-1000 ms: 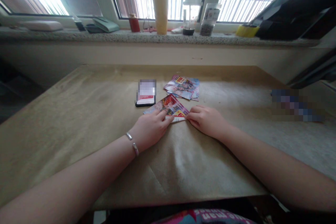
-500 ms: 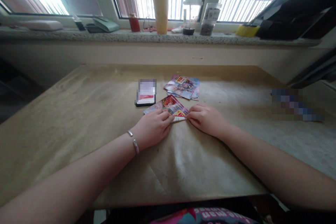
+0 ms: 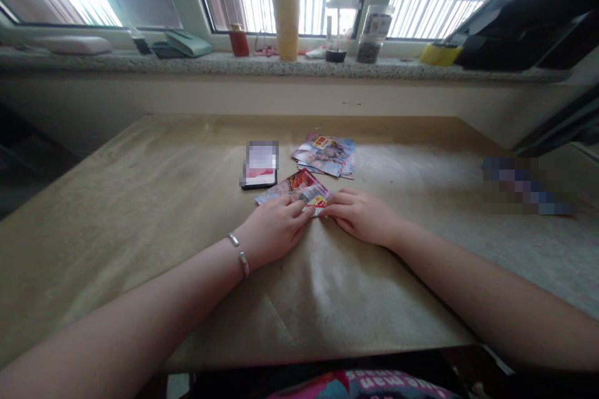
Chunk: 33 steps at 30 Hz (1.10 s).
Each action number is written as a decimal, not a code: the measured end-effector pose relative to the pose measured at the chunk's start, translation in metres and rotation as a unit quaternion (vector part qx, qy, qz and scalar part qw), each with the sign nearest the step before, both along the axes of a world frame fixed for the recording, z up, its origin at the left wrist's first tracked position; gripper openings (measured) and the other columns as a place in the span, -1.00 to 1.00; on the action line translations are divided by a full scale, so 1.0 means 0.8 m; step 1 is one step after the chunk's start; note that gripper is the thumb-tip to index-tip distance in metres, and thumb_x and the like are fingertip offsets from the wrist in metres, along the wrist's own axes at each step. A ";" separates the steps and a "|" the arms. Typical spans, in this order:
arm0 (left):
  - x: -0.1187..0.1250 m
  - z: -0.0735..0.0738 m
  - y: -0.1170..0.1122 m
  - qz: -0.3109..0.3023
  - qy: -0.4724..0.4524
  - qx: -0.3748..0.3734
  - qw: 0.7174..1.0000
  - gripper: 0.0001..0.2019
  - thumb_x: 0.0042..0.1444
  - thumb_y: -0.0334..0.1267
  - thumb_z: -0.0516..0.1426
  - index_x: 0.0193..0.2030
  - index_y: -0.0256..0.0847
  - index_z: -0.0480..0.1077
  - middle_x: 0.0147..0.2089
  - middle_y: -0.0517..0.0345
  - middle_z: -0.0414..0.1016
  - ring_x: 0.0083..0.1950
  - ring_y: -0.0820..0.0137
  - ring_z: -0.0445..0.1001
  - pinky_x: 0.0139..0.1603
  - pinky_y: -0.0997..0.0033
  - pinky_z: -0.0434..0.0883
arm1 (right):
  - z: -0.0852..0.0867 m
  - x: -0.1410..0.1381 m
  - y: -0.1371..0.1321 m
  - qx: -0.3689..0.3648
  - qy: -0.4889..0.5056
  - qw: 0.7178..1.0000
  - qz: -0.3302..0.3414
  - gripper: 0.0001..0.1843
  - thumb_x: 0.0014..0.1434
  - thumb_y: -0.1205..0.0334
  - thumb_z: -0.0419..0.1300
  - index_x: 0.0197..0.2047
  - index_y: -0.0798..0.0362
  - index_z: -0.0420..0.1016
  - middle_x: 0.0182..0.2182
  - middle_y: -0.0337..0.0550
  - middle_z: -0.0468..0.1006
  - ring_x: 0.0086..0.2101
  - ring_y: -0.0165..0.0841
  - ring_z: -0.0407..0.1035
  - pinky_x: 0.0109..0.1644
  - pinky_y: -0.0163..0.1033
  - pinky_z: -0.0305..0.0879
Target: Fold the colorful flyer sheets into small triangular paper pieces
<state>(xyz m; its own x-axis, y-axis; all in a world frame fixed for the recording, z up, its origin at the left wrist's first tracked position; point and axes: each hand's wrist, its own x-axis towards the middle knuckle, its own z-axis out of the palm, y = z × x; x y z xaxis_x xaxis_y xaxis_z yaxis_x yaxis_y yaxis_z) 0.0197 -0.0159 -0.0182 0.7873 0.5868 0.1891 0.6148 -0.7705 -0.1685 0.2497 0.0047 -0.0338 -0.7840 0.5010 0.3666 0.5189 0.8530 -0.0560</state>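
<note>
A colourful printed paper sheet (image 3: 299,184) lies on the table with a narrow white strip turned up along its near edge. My left hand (image 3: 274,227), a silver open bangle on its wrist, presses on the sheet's near left part with curled fingers. At the near right corner, my right hand (image 3: 362,215) pinches the folded white edge. The fingertips of both hands nearly meet there, and they hide part of the fold. Just behind the sheet is a loose stack of similar printed sheets (image 3: 327,154).
A phone-like device (image 3: 259,165), partly pixelated, lies left of the stack. Far right on the table (image 3: 210,299) is a pixelated bluish object (image 3: 528,187). A tall yellow-filled cup (image 3: 285,6), a red jar (image 3: 239,41) and a yellow tape roll (image 3: 440,54) stand on the windowsill (image 3: 187,65).
My right hand has slid a little left along the folded edge, closer to my left fingertips. Less of the white strip shows between the hands. The stack and the device have not moved.
</note>
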 end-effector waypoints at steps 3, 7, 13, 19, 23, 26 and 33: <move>0.000 0.000 0.000 -0.009 0.001 0.009 1.000 -0.65 0.25 -0.29 -0.02 0.13 -0.32 0.32 -0.13 -0.06 0.45 -0.06 0.19 0.37 -0.04 0.17 0.41 | 0.001 0.001 0.001 -0.010 -0.006 1.000 -0.002 -0.72 0.21 0.39 0.04 -0.12 0.05 0.54 -0.21 -0.08 0.54 -0.21 -0.29 0.34 -0.12 -0.22 0.32; 0.000 0.002 0.000 -0.027 0.010 0.011 1.000 -0.65 0.24 -0.29 -0.01 0.15 -0.27 0.30 -0.18 -0.02 0.43 -0.11 0.22 0.37 -0.11 0.22 0.41 | 0.004 0.002 0.002 -0.009 -0.025 1.000 0.005 -0.71 0.19 0.40 0.05 -0.10 0.06 0.54 -0.22 -0.07 0.53 -0.22 -0.28 0.33 -0.13 -0.21 0.32; -0.001 0.003 0.001 -0.032 0.022 0.007 0.999 -0.66 0.25 -0.29 -0.02 0.15 -0.23 0.29 -0.19 0.02 0.41 -0.14 0.27 0.36 -0.05 0.24 0.36 | 0.011 0.004 0.002 -0.002 -0.055 0.998 0.011 -0.68 0.20 0.38 0.04 -0.05 0.03 0.52 -0.21 -0.06 0.52 -0.23 -0.29 0.32 -0.16 -0.22 0.31; -0.003 0.000 0.001 -0.033 0.026 0.009 0.999 -0.63 0.26 -0.28 -0.02 0.19 -0.23 0.26 -0.15 0.00 0.41 -0.13 0.24 0.35 -0.07 0.21 0.36 | 0.019 0.008 0.002 0.012 -0.097 0.995 -0.003 -0.71 0.20 0.37 0.06 -0.09 -0.01 0.53 -0.19 -0.08 0.53 -0.25 -0.31 0.34 -0.22 -0.24 0.27; -0.003 0.001 0.001 -0.033 0.030 0.012 0.999 -0.62 0.26 -0.27 -0.01 0.20 -0.22 0.26 -0.14 -0.01 0.42 -0.13 0.25 0.35 -0.05 0.22 0.34 | 0.021 0.012 0.002 0.011 -0.100 0.995 -0.013 -0.72 0.17 0.36 0.10 -0.10 -0.05 0.53 -0.15 -0.15 0.55 -0.25 -0.33 0.36 -0.24 -0.26 0.25; -0.003 0.001 0.001 -0.032 0.034 0.011 0.999 -0.61 0.26 -0.26 0.00 0.21 -0.21 0.24 -0.12 -0.01 0.42 -0.12 0.25 0.35 -0.04 0.22 0.33 | 0.021 0.016 0.003 0.009 -0.098 0.995 -0.013 -0.72 0.15 0.38 0.10 -0.12 -0.07 0.54 -0.14 -0.19 0.56 -0.24 -0.34 0.38 -0.24 -0.27 0.25; -0.004 -0.001 0.002 -0.027 0.038 0.001 0.999 -0.62 0.27 -0.25 -0.03 0.22 -0.19 0.23 -0.12 0.01 0.41 -0.10 0.24 0.33 -0.03 0.22 0.32 | 0.024 0.025 0.005 0.003 -0.107 0.994 -0.030 -0.72 0.17 0.36 0.08 -0.14 -0.08 0.56 -0.16 -0.22 0.58 -0.24 -0.36 0.41 -0.25 -0.29 0.22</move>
<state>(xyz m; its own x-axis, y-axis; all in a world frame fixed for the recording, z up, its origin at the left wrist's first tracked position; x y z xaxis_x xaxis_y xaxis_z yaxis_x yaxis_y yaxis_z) 0.0166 -0.0145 -0.0189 0.8302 0.5425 0.1282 0.5572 -0.8020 -0.2151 0.2699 0.0086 -0.0149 -0.8129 0.5476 0.1981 0.5686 0.8199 0.0668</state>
